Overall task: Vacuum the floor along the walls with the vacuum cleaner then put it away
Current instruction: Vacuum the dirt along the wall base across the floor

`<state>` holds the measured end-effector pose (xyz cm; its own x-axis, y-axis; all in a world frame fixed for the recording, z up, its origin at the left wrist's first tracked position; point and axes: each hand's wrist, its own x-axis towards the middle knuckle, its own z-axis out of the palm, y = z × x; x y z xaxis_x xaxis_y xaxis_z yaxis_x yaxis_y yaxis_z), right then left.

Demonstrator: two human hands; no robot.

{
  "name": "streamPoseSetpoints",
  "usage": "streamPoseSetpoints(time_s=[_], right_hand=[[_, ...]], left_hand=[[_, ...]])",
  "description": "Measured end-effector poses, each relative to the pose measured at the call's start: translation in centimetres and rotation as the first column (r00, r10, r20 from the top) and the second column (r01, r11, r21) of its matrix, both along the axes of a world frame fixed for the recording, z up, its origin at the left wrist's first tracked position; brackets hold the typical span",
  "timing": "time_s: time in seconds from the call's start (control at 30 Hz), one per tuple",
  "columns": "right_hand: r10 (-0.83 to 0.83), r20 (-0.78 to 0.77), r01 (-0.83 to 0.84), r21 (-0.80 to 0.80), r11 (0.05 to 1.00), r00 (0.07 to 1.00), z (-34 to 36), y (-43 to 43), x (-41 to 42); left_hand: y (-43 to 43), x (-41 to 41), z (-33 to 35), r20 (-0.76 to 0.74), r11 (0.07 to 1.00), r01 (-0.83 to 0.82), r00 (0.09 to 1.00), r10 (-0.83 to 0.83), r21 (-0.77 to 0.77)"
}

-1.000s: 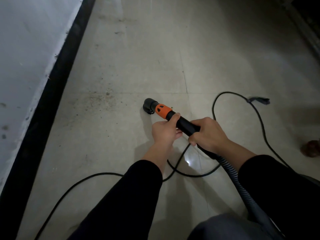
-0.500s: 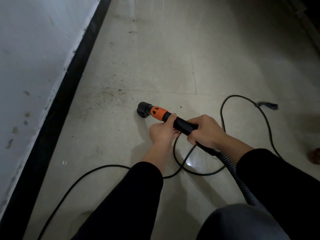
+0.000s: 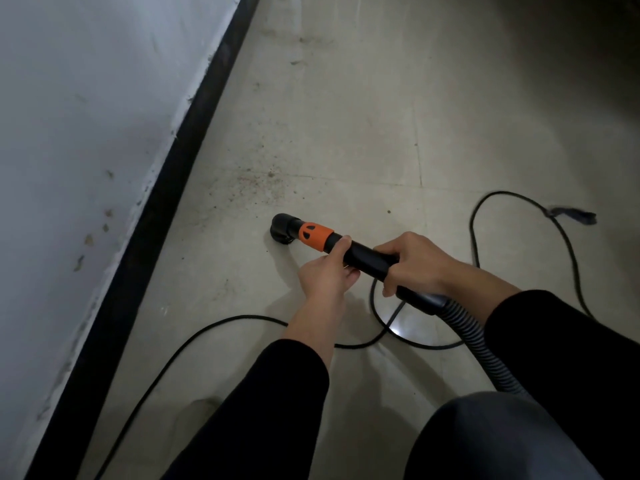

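The vacuum wand (image 3: 367,258) is a black tube with an orange collar (image 3: 314,236) and a black angled nozzle (image 3: 282,229) whose mouth sits on the pale tiled floor (image 3: 346,133). My left hand (image 3: 327,271) grips the tube just behind the orange collar. My right hand (image 3: 414,263) grips it further back, where the ribbed grey hose (image 3: 465,329) starts. The hose runs down to the right behind my right sleeve. A patch of brown dirt specks (image 3: 258,188) lies on the floor just beyond the nozzle, near the wall.
A white wall (image 3: 86,133) with a black skirting strip (image 3: 166,188) runs along the left. The black power cord (image 3: 485,209) loops over the floor behind and right of my hands, with a dark strap (image 3: 571,215) on it. My grey-clad knee (image 3: 495,441) fills the bottom right.
The nozzle has slid left across the floor toward the wall and the dirt patch, with both hands keeping their grip. My view has swung a little to the left.
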<state>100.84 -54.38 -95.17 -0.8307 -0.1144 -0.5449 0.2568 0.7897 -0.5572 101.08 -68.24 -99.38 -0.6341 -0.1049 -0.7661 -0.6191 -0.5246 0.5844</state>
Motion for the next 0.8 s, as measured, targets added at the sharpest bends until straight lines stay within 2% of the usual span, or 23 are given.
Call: streamPoseSetpoints(time_s=[0.3, 0.8], right_hand=[[0.123, 0.059, -0.123, -0.01, 0.992, 0.991, 0.4, -0.8, -0.3], [0.215, 0.125, -0.215, -0.012, 0.977, 0.969, 0.7, -0.6, 0.7]], left_hand=[[-1.9, 1.1, -0.2, 0.03, 0.988, -0.035, 0.999, 0.031, 0.148], [-2.2, 4.2, 0.5, 0.069, 0.982, -0.126, 0.991, 0.117, 0.138]])
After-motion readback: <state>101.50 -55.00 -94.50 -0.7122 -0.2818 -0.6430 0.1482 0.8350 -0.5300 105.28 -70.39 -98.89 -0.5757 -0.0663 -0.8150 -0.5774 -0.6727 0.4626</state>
